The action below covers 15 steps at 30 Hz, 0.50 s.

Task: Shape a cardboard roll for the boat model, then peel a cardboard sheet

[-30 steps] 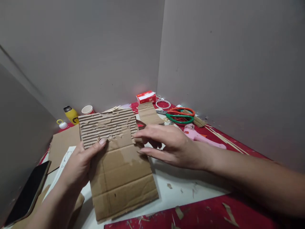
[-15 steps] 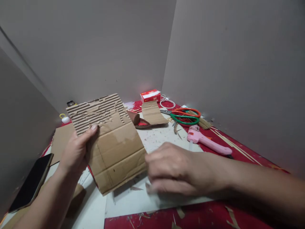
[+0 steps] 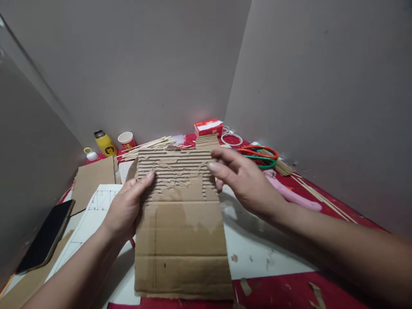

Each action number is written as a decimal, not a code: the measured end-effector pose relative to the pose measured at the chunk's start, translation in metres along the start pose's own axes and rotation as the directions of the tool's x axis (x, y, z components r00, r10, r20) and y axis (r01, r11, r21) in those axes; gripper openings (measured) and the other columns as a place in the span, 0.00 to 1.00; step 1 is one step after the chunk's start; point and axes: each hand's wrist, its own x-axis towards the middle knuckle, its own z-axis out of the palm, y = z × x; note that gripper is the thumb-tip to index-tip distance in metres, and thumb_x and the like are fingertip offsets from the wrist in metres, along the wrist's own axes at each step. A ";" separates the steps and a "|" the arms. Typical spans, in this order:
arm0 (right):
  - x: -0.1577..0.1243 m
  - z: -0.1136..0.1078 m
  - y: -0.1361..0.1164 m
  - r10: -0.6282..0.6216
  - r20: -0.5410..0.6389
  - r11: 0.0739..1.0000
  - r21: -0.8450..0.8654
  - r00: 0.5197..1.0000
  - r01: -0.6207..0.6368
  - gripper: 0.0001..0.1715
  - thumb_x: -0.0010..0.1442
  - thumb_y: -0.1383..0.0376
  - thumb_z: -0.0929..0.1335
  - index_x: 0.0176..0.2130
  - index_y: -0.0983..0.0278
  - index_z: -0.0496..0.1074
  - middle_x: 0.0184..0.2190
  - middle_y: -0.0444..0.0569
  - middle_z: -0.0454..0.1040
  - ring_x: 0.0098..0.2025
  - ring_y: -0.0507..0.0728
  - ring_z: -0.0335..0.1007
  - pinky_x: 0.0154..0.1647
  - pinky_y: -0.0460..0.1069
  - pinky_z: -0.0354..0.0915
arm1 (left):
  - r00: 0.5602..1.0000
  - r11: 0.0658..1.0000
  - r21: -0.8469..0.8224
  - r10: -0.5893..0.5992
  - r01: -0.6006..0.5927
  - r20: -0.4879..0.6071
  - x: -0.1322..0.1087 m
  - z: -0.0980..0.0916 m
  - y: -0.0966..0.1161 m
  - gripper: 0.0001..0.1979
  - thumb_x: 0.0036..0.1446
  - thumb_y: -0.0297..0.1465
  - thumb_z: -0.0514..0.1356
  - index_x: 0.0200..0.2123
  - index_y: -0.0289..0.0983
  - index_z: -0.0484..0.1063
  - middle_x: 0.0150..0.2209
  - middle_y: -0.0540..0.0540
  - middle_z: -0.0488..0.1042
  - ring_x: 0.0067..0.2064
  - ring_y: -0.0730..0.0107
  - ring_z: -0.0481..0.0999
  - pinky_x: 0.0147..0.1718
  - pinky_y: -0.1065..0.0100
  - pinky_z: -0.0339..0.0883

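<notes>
A cardboard piece (image 3: 185, 227) is held up in front of me, its top part stripped down to bare corrugated ridges and its lower part smooth with crease lines. My left hand (image 3: 128, 199) grips its left edge, thumb on the ridged face and fingers hidden behind. At the upper right edge is my right hand (image 3: 241, 176), its thumb and fingers closed around the cardboard's border.
Scissors with orange and green handles (image 3: 260, 161) and a pink glue gun (image 3: 292, 193) lie at the right. Behind are a red box (image 3: 208, 128), a paper cup (image 3: 126, 140), wooden sticks (image 3: 151, 146) and a yellow bottle (image 3: 105, 143). A phone (image 3: 46, 236) lies left.
The cardboard has turned more upright and shifted right and down with my left hand. My right hand has risen from the lower right to the cardboard's upper right edge.
</notes>
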 end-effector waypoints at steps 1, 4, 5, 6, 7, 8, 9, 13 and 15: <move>0.001 0.001 0.002 0.085 0.112 0.995 0.044 0.990 -0.090 0.18 0.57 0.54 0.70 0.42 0.63 0.72 0.32 0.46 0.74 0.32 0.54 0.70 0.29 0.47 0.66 | 1.000 1.000 -0.005 -0.020 0.020 0.023 0.000 0.001 -0.002 0.19 0.48 0.40 0.68 0.40 0.33 0.78 0.36 0.42 0.81 0.41 0.55 0.80 0.37 0.65 0.74; 0.001 0.002 0.007 0.205 0.320 0.954 0.147 0.925 -0.262 0.20 0.58 0.50 0.69 0.40 0.63 0.76 0.32 0.48 0.78 0.35 0.56 0.74 0.36 0.51 0.69 | 0.998 0.997 -0.044 -0.057 0.058 0.032 0.003 0.000 -0.008 0.20 0.51 0.42 0.66 0.42 0.34 0.78 0.36 0.42 0.81 0.42 0.57 0.79 0.41 0.65 0.72; 0.001 0.001 0.008 0.211 0.318 0.943 0.181 0.924 -0.278 0.20 0.58 0.50 0.69 0.39 0.62 0.77 0.33 0.49 0.79 0.35 0.57 0.74 0.37 0.52 0.69 | 0.998 0.997 -0.064 -0.050 0.053 0.050 0.005 -0.001 -0.009 0.20 0.51 0.41 0.66 0.43 0.35 0.77 0.36 0.43 0.81 0.42 0.58 0.79 0.42 0.65 0.71; 0.002 0.000 0.009 0.213 0.295 0.938 0.206 0.931 -0.280 0.20 0.58 0.50 0.69 0.39 0.62 0.77 0.33 0.49 0.79 0.35 0.57 0.75 0.37 0.52 0.70 | 0.996 0.996 -0.083 -0.034 0.041 0.081 0.007 -0.002 -0.011 0.19 0.52 0.41 0.66 0.43 0.36 0.77 0.36 0.44 0.81 0.41 0.60 0.79 0.42 0.66 0.70; 0.003 -0.002 0.010 0.209 0.260 0.936 0.225 0.943 -0.270 0.19 0.58 0.50 0.69 0.38 0.62 0.78 0.33 0.48 0.79 0.34 0.57 0.75 0.37 0.52 0.70 | 0.993 0.995 -0.094 -0.016 0.027 0.121 0.010 -0.004 -0.012 0.18 0.52 0.41 0.66 0.43 0.37 0.77 0.36 0.45 0.81 0.40 0.61 0.79 0.40 0.67 0.70; 0.005 -0.005 0.010 0.199 0.215 0.939 0.239 0.956 -0.249 0.18 0.58 0.51 0.69 0.38 0.61 0.78 0.34 0.48 0.80 0.35 0.57 0.76 0.37 0.52 0.70 | 0.987 0.995 -0.096 -0.001 0.017 0.160 0.012 -0.005 -0.013 0.17 0.53 0.41 0.65 0.42 0.37 0.77 0.34 0.46 0.81 0.38 0.63 0.79 0.38 0.68 0.70; 0.008 -0.007 0.010 0.181 0.168 0.942 0.252 0.969 -0.220 0.17 0.58 0.52 0.69 0.39 0.61 0.78 0.35 0.48 0.80 0.36 0.57 0.76 0.38 0.52 0.70 | 0.981 0.996 -0.090 0.008 0.010 0.194 0.014 -0.007 -0.013 0.15 0.54 0.41 0.65 0.40 0.37 0.78 0.32 0.47 0.80 0.36 0.65 0.78 0.36 0.69 0.69; 0.016 -0.012 0.009 0.115 0.027 0.943 0.312 0.993 -0.118 0.14 0.56 0.54 0.71 0.40 0.59 0.77 0.39 0.47 0.80 0.42 0.59 0.76 0.45 0.54 0.70 | 0.951 1.000 -0.001 -0.020 0.022 0.307 0.015 -0.012 -0.011 0.13 0.55 0.39 0.64 0.27 0.35 0.77 0.25 0.48 0.77 0.27 0.73 0.73 0.29 0.74 0.65; 0.019 -0.013 0.008 0.129 -0.002 0.933 0.338 0.992 -0.121 0.14 0.55 0.54 0.71 0.38 0.60 0.77 0.38 0.47 0.80 0.44 0.60 0.76 0.46 0.55 0.70 | 0.929 0.996 0.083 -0.055 0.026 0.366 0.014 -0.012 -0.011 0.11 0.56 0.37 0.64 0.30 0.34 0.78 0.26 0.48 0.77 0.27 0.74 0.73 0.29 0.74 0.65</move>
